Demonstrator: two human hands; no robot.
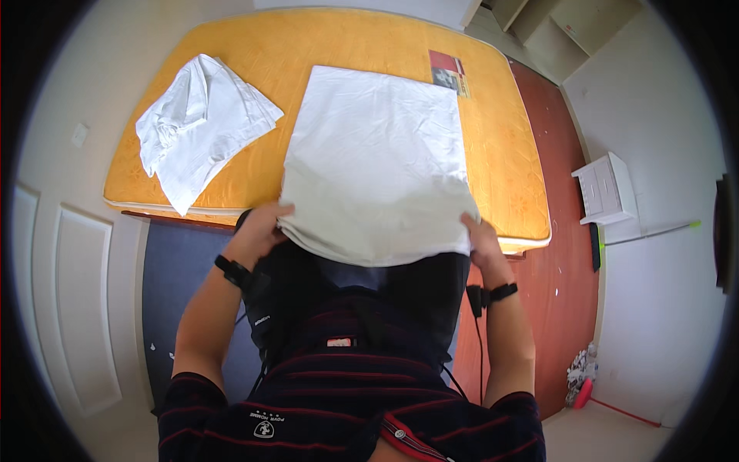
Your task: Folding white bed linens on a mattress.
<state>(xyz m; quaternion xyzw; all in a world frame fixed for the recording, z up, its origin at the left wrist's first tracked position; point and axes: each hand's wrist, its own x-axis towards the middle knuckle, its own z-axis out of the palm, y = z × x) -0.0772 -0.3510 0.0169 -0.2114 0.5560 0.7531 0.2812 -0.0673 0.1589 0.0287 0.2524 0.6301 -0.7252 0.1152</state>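
A folded white cloth (381, 150) lies over the near part of a yellow mattress (254, 52), its near edge hanging past the mattress side above my legs. My left hand (265, 228) grips the near left corner of this cloth, thumb on top. At the near right corner, my right hand (480, 234) pinches the cloth between thumb and fingers. Several layers show at the near edge. To the left, a second white cloth (202, 127), crumpled and loosely heaped, rests on the mattress, apart from both hands.
A printed label (447, 69) is on the mattress beside the cloth's far right corner. On the right stand a small white drawer cabinet (606, 187) and a broom (596, 247) with a green-tipped handle. A red mop or brush (583, 394) lies near the wall. A white panelled door (86, 306) is left.
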